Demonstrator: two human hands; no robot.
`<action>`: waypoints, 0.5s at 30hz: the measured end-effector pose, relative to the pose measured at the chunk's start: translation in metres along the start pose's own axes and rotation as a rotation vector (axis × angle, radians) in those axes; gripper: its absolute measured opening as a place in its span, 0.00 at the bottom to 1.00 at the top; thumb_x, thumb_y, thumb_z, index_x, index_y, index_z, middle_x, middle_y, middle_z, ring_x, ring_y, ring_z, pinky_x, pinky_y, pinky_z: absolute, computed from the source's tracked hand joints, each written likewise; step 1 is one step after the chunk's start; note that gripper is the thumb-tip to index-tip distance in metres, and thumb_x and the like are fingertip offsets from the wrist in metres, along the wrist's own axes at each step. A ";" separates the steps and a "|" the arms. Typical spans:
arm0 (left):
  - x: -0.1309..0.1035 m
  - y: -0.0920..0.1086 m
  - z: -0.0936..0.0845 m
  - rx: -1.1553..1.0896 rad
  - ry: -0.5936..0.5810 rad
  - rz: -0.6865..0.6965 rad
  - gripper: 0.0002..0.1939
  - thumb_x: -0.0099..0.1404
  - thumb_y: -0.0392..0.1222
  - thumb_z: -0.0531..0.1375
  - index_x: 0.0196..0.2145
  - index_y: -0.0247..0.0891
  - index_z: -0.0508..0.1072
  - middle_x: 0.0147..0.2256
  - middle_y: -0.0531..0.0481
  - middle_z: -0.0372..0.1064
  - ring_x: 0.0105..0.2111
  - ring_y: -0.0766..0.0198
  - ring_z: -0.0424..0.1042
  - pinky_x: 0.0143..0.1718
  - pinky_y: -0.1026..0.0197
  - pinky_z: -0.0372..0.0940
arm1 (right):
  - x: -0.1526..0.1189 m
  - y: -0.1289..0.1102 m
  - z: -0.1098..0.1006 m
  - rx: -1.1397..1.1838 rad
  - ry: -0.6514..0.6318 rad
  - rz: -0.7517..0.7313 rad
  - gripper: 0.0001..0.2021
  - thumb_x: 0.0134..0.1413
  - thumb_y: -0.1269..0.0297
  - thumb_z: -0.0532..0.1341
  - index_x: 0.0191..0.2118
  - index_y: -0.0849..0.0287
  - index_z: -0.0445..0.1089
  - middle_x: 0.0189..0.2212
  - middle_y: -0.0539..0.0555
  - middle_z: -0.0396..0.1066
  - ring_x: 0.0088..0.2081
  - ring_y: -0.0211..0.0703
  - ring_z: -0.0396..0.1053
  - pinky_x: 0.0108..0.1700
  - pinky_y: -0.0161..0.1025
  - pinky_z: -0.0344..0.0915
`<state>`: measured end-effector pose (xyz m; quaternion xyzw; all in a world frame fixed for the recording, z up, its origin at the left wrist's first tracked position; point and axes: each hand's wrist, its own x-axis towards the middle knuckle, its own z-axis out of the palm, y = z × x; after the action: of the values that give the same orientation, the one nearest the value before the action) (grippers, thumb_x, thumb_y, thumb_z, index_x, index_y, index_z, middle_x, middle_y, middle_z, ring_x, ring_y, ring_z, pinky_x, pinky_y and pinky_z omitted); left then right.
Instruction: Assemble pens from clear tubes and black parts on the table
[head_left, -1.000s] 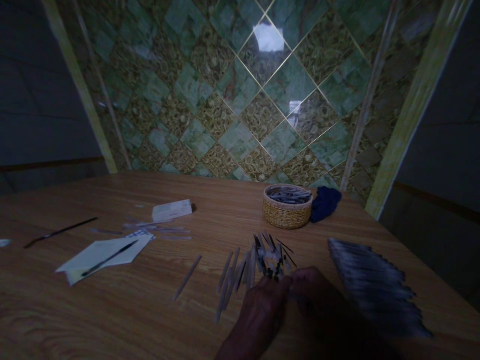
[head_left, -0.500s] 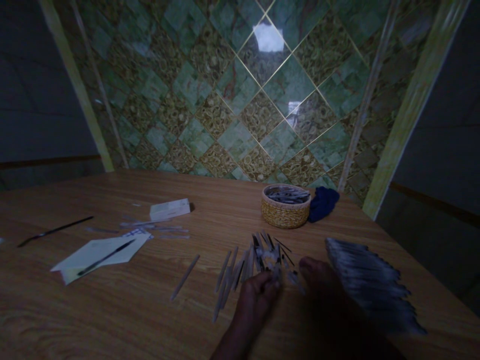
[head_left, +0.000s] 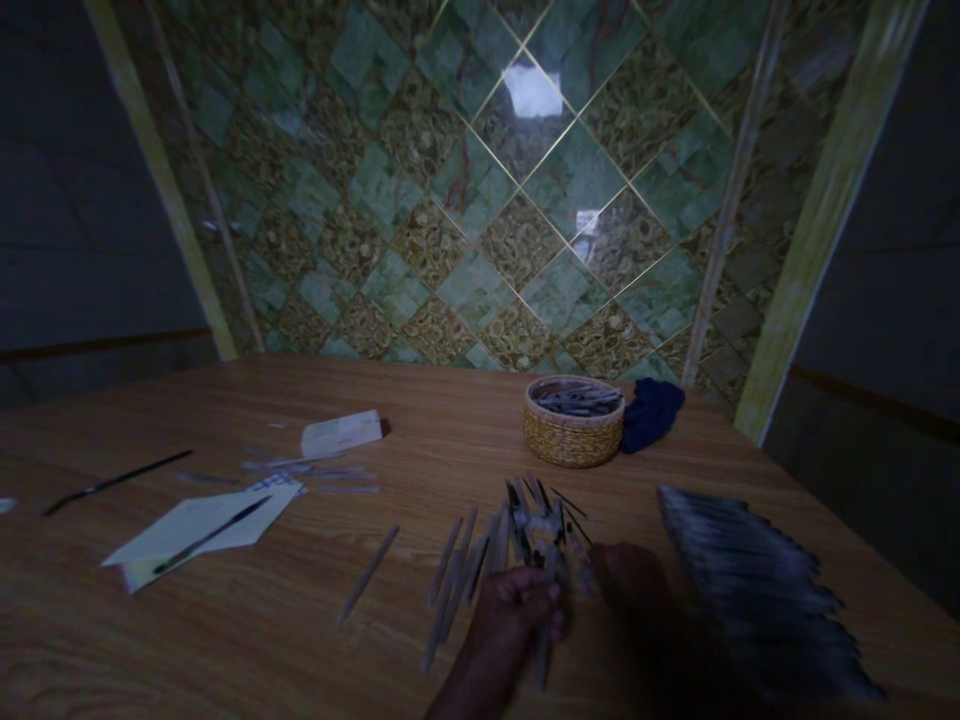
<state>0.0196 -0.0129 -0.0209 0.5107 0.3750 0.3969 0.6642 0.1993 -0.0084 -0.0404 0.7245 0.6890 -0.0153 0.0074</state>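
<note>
My left hand [head_left: 517,612] is closed at the lower middle, with the fingers pinched on a slim greyish pen-like stick [head_left: 543,655] that sticks out below them. My right hand [head_left: 634,580] lies just to its right, dark and blurred. Its fingers point left toward the loose pieces, and any grip is hidden. Beyond both hands is a loose heap of dark and pale slim pieces [head_left: 536,515]. Several grey sticks [head_left: 450,585] lie left of my left hand. A dense row of similar dark sticks [head_left: 750,580] spreads to the right of my right hand.
A round woven basket [head_left: 574,440] filled with sticks stands farther back, against a dark blue cloth [head_left: 652,412]. Leftward lie a small white box [head_left: 341,433], clear strips [head_left: 345,475], folded paper [head_left: 214,530] bearing a dark pen, and a thin black rod [head_left: 120,480].
The view has tilted slightly upward. My left hand has turned, and the stick in it now shows below the fingers. My right hand has shifted slightly down beside the heap.
</note>
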 end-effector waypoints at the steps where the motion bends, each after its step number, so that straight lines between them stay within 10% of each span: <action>1: -0.001 0.001 0.001 -0.018 -0.001 -0.003 0.18 0.47 0.51 0.67 0.23 0.31 0.74 0.16 0.50 0.68 0.16 0.69 0.62 0.22 0.66 0.55 | -0.001 0.000 0.000 0.028 0.034 -0.005 0.14 0.56 0.72 0.49 0.41 0.58 0.72 0.35 0.61 0.75 0.39 0.50 0.73 0.37 0.39 0.63; 7: 0.001 0.000 0.000 -0.076 -0.027 0.002 0.22 0.47 0.48 0.68 0.36 0.30 0.75 0.14 0.52 0.68 0.14 0.68 0.62 0.21 0.66 0.56 | 0.005 -0.002 0.003 0.883 0.288 -0.023 0.11 0.54 0.58 0.54 0.31 0.57 0.69 0.26 0.53 0.74 0.29 0.41 0.71 0.30 0.33 0.61; 15: 0.001 -0.001 -0.003 -0.092 -0.072 0.023 0.37 0.48 0.48 0.67 0.52 0.25 0.67 0.15 0.51 0.69 0.14 0.66 0.64 0.21 0.64 0.57 | 0.005 -0.016 0.001 1.884 0.058 -0.030 0.23 0.32 0.49 0.69 0.31 0.61 0.67 0.20 0.53 0.73 0.19 0.39 0.68 0.21 0.33 0.59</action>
<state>0.0174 -0.0113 -0.0224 0.4979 0.3265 0.4025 0.6954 0.1832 -0.0028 -0.0412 0.4231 0.4020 -0.5482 -0.5991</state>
